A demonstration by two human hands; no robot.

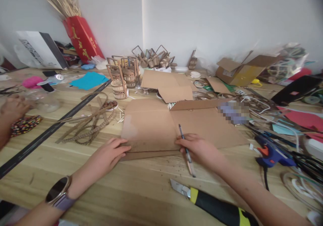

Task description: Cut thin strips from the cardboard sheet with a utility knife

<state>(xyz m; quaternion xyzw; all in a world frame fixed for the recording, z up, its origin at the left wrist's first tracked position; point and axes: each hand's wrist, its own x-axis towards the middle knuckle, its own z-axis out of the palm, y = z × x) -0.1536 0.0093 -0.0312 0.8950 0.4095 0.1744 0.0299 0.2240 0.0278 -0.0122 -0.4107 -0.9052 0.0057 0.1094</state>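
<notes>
A brown cardboard sheet (148,128) with creases lies on the wooden table, its narrow front strip bent along a fold. My left hand (112,152), a watch on its wrist, rests at the left front corner with fingers stretched onto the board. In my right hand (194,147) is a pen (187,152), tilted, with its lower end pointing toward me; those fingers also touch the sheet's front edge near the middle crease. Nearer to me lies a utility knife (214,202), its blade out and pointing left. What the right fingertips do under the board is hidden.
A blue glue gun (274,152) with cables lies right. Bamboo strips (93,125) and small woven baskets (118,83) stand left and behind. A long black strip (58,128) crosses the table; another person's hand (15,108) is beyond it. An opened box (239,71) sits behind.
</notes>
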